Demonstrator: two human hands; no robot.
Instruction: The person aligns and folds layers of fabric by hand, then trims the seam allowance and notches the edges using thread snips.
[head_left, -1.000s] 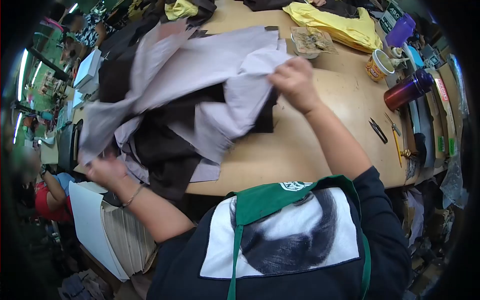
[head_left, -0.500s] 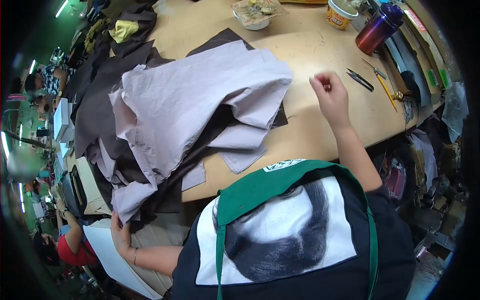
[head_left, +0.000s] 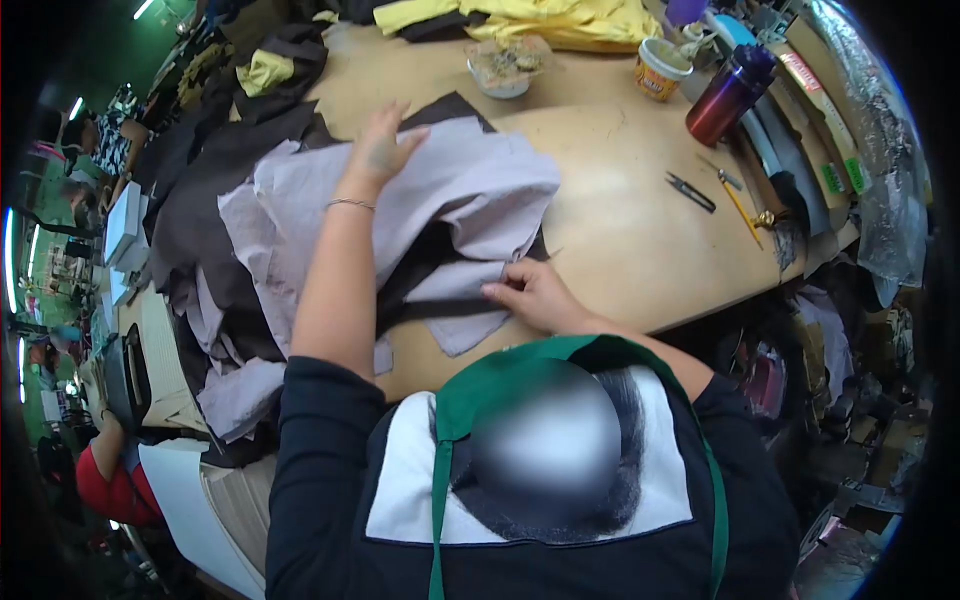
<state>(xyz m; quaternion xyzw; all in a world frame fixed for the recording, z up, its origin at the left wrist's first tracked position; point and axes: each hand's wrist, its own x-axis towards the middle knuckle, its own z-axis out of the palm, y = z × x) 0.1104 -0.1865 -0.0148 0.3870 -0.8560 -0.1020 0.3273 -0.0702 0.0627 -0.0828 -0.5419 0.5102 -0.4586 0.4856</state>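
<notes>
Light mauve-grey cloth [head_left: 320,190] lies crumpled over dark brown cloth [head_left: 195,225] on the wooden table [head_left: 610,210]. My left hand [head_left: 384,145], with a bracelet at the wrist, is at the upper edge of the light cloth, fingers spread and nothing in them. At the lower right of the pile, my right hand [head_left: 535,293] pinches the edge of the light cloth between thumb and fingers. A folded flap of the light cloth and a dark fold lie between the two hands.
Black snips [head_left: 691,192] and a yellow pencil [head_left: 741,212] lie right of my hands. Farther back are a food container [head_left: 505,68], a tub [head_left: 660,72], a red-purple bottle [head_left: 730,95] and yellow cloth [head_left: 560,22]. A person in red [head_left: 115,480] is at the left.
My left hand has moved from the cloth's lower left corner up to its far edge, fingers now spread. My right hand has come down from above the table onto the cloth's right edge.
</notes>
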